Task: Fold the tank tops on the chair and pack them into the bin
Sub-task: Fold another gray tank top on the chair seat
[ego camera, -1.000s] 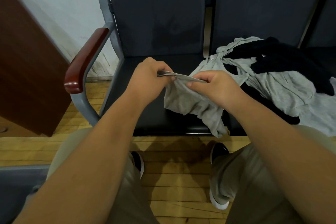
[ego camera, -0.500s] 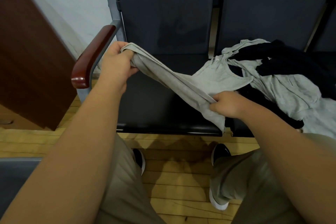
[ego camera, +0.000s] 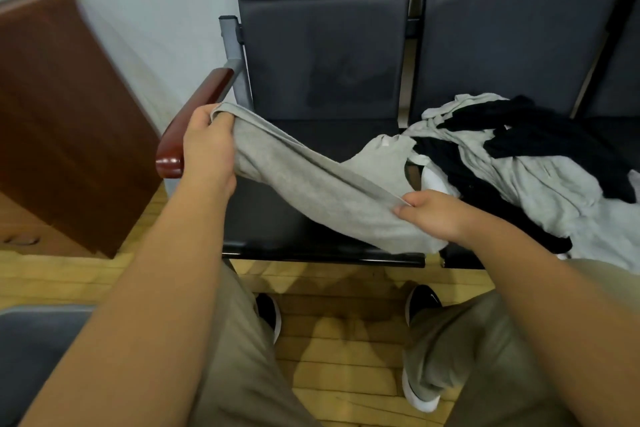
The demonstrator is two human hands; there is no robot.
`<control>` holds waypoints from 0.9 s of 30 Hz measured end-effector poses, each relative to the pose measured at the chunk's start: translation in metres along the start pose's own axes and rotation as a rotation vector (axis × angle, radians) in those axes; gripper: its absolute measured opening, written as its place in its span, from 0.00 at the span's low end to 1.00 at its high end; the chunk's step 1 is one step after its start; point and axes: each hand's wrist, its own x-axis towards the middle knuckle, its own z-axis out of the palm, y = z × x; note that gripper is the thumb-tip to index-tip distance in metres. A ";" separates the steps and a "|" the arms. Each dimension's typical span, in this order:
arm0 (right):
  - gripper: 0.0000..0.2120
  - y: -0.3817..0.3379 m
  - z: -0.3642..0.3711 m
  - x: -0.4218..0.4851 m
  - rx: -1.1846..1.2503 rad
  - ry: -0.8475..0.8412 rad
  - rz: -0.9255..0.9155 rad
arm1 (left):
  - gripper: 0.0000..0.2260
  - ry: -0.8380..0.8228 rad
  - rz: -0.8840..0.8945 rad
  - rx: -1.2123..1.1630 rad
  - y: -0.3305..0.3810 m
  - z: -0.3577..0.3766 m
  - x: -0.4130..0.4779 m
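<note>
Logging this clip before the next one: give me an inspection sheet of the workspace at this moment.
Surface: black chair seat, partly bare.
Job's things: grey tank top stretched between both hands above the seat; pile of grey and black tops on the next seat; bin not identifiable.
Clutter: nothing seen.
Grippers: left hand grips one end of the top; right hand pinches its edge.
Cables: nothing seen.
Surroundings: wooden armrest, brown cabinet, wood floor.

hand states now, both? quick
Left hand: closed, grip on one end of the gray tank top.
Right hand: closed, pinching the same tank top's other end.
</note>
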 end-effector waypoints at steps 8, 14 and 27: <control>0.32 0.005 -0.020 -0.050 0.605 -0.567 -0.098 | 0.15 -0.945 -0.620 0.070 0.020 -0.055 -0.058; 0.08 -0.012 -0.023 -0.077 0.902 -0.540 -0.305 | 0.10 -0.567 -0.395 -0.157 0.011 -0.100 -0.070; 0.08 -0.076 -0.017 -0.031 0.096 0.463 -0.253 | 0.09 -0.163 -0.075 0.093 -0.010 -0.094 -0.018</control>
